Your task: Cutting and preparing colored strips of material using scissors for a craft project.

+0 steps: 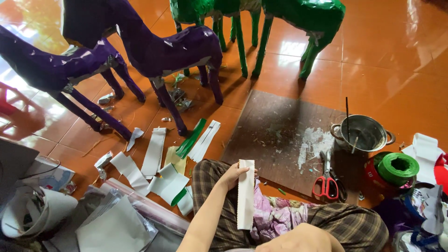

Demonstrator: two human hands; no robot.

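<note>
White paper strip, long and narrow, rectangular, plain surface, hanging near vertical, top end pinched, lower end free over plaid-clad lap, flat, slightly uneven bottom edge

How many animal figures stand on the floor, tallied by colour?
Purple figures: 2
Green figures: 2, both cut off by the top edge
Total: 4

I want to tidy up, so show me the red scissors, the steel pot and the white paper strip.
red scissors (326,183), head view, on the handles.
steel pot (368,122), head view, on the far rim.
white paper strip (245,200), head view, mid-length.
</note>
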